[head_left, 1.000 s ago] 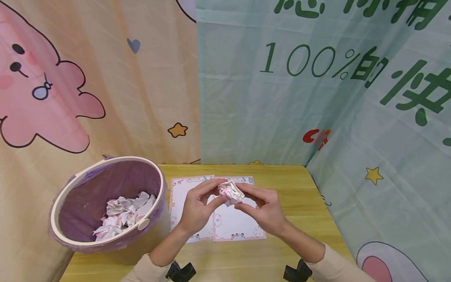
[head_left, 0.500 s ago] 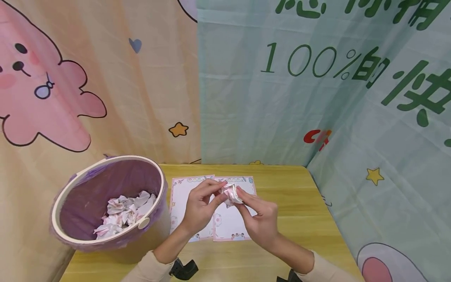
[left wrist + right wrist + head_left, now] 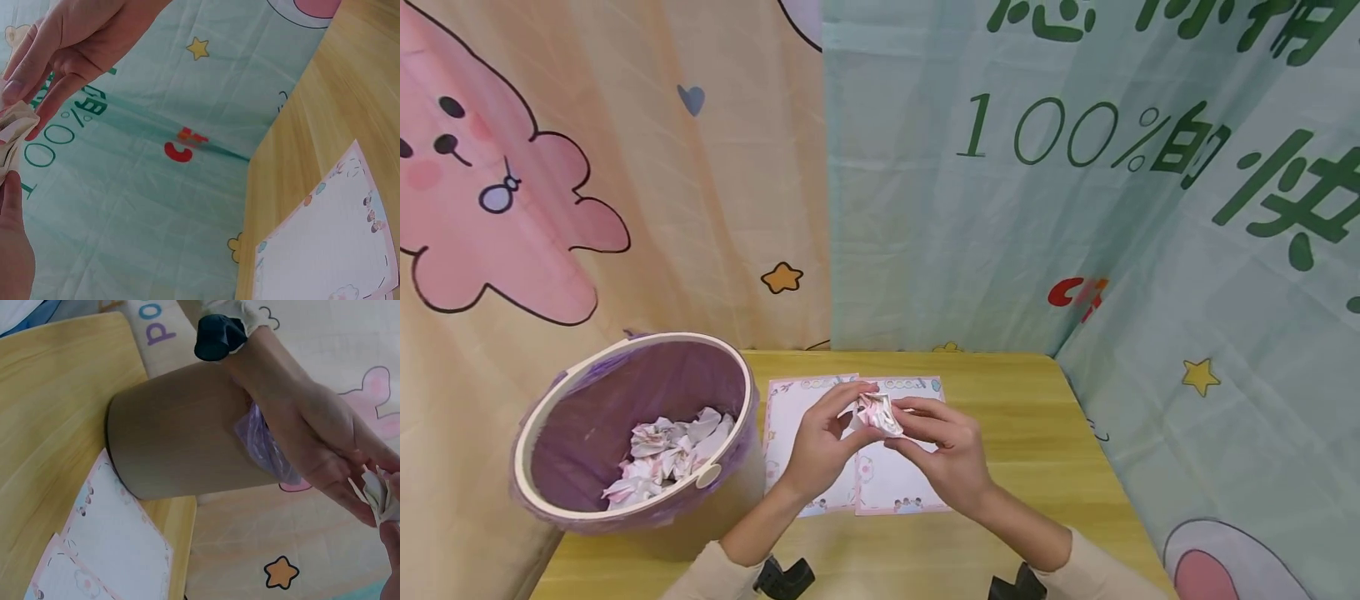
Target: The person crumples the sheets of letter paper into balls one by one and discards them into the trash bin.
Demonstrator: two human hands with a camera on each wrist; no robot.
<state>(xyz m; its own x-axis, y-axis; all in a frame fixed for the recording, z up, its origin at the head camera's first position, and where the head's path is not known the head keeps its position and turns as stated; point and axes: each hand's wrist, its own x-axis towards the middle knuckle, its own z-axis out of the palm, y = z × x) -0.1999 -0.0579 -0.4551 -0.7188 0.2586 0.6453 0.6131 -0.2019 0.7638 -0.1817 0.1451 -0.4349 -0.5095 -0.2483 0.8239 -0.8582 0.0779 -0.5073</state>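
Note:
Over the table, a crumpled ball of white and pink paper (image 3: 877, 414) sits between both hands. My left hand (image 3: 820, 446) pinches it from the left, index finger on top and thumb below. From the right, my right hand (image 3: 953, 458) holds the other side with fingertips and thumb. In the left wrist view the crumpled paper (image 3: 14, 134) shows folded layers at the frame's left edge. Beneath the hands lie two sheets of pink-bordered paper (image 3: 898, 487), side by side and partly covered in the head view.
On the left stands a bin (image 3: 523, 454) with a purple liner (image 3: 580, 417), holding several crumpled papers (image 3: 662, 450). The wooden table (image 3: 1015, 417) ends at printed curtains (image 3: 917, 250) behind and to the right. Each wrist wears a black mount (image 3: 785, 577).
The paper ball has been turned and squeezed between the fingers and shifted slightly left. My right hand has moved left and changed its finger placement. The sheets and bin stay put.

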